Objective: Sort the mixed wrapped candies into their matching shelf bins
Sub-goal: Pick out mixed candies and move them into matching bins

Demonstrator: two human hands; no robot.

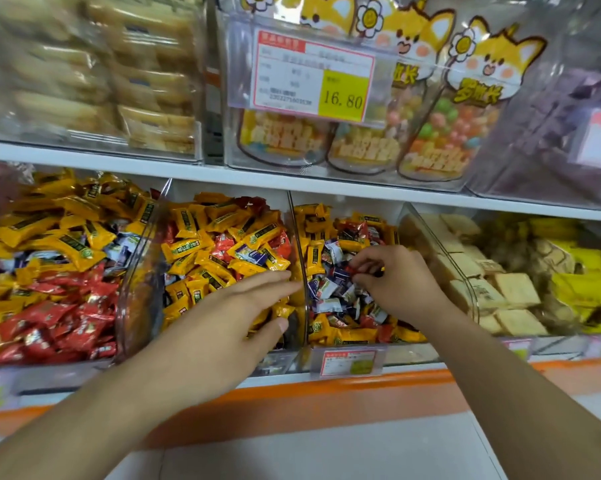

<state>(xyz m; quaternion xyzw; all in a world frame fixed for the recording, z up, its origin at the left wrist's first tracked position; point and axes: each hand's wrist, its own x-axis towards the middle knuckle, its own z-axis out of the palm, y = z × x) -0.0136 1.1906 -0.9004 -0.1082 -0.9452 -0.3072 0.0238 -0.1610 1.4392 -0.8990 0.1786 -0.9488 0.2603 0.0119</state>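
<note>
Your right hand (392, 278) pinched a red candy (356, 270) over the mixed bin (300, 244); your left hand (233, 317) lay flat, fingers straight, left of that bin's wall. Risk noted: the slick wrapper could slip and fall back among the mixed candies

A white shelf board (292, 181) runs above the hands, carrying clear boxes of biscuit packs (146, 88) up to the left and fox-print sweet jars (458, 109) behind a price tag (314, 76) reading 16.80. An orange shelf edge (326, 396) runs beneath the wrists, over pale floor (309, 455). Lighting is even.
</note>
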